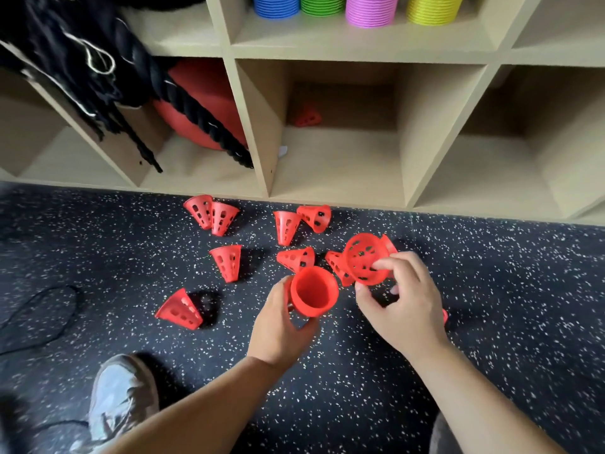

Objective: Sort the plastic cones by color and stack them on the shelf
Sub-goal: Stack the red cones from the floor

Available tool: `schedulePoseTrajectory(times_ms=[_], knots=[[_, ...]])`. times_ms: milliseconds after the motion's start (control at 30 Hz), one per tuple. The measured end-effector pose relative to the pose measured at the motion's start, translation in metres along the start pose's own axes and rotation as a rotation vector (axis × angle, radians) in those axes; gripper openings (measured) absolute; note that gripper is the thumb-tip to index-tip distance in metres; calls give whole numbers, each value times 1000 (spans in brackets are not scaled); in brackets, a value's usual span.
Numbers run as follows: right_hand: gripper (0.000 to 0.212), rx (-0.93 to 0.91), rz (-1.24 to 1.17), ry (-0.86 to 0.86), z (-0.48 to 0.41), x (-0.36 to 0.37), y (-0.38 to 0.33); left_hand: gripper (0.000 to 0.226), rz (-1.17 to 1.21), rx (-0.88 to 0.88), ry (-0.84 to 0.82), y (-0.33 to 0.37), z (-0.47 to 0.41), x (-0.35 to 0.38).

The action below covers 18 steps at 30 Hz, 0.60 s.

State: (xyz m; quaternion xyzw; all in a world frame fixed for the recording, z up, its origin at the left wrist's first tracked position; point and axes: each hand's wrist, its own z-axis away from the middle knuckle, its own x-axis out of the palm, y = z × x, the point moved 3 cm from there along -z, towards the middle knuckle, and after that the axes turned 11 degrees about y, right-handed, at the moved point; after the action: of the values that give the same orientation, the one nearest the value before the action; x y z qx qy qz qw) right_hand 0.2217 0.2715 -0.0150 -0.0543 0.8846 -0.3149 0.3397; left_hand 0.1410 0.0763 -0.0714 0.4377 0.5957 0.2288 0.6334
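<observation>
Red plastic cones (226,262) lie scattered on the speckled floor (491,273) in front of the shelf (360,50), where the coloured stacks (371,9) in blue, green, purple and yellow already stand. The left hand (281,322) curls round a red stack (314,291), seemingly nested cones, with its open mouth turned upward, likely to receive another. The right hand (402,306) pinches a single cone (363,258) by its rim just beside that stack, apparently ready to nest it.
</observation>
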Motion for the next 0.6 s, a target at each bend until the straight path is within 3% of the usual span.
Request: schedulePoseTrajectory(times_ms=[67, 167, 300, 400, 600], knots=[[33, -63, -108, -42, -6, -1, -25, 69, 6, -8, 14, 0, -1, -4], [36, -164, -41, -253, -4, 5, -49, 66, 16, -13, 26, 4, -3, -11], [64, -186, 107, -473, 9, 15, -54, 65, 23, -2, 39, 2, -5, -16], [71, -69, 34, -472, 13, 19, -50, 67, 30, -19, 60, -5, -7, -21], [40, 78, -9, -396, 16, 42, -35, 70, 3, -36, 75, -20, -13, -37]])
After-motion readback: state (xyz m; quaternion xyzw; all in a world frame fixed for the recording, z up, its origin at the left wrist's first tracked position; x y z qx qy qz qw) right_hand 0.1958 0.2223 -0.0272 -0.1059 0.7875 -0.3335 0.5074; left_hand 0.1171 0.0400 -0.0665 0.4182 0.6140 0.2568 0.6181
